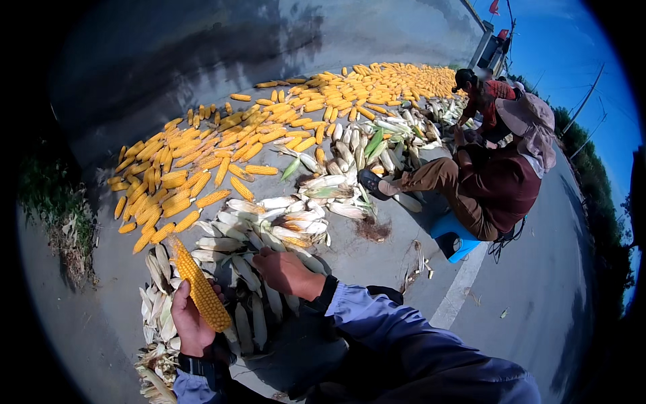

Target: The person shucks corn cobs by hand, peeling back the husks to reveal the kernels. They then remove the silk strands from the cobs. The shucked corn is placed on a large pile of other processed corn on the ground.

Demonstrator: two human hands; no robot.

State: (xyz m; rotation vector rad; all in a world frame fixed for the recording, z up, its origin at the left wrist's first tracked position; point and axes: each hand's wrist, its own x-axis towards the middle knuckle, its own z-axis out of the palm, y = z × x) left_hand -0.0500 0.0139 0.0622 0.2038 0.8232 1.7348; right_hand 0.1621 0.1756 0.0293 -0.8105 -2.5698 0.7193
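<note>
A bare yellow corn cob (199, 285), its husk off, rests in my left hand (191, 319). It is tilted, with its tip pointing up towards the pile. My right hand (286, 272) hovers over ears of corn still in pale husks (247, 275), its fingers curled. Whether those fingers pinch something is hidden from this angle. Loose dry husks (160, 315) lie on the ground left of and below my left hand. Beyond both hands spreads a long pile of husked yellow cobs (176, 189).
On a blue stool (454, 235) to the right sits a person in a sun hat (504, 177); another person in red (487, 101) bends beyond. A concrete wall (202, 55) backs the cobs. Weeds (65, 227) grow at left, and a white line (462, 290) crosses the pavement.
</note>
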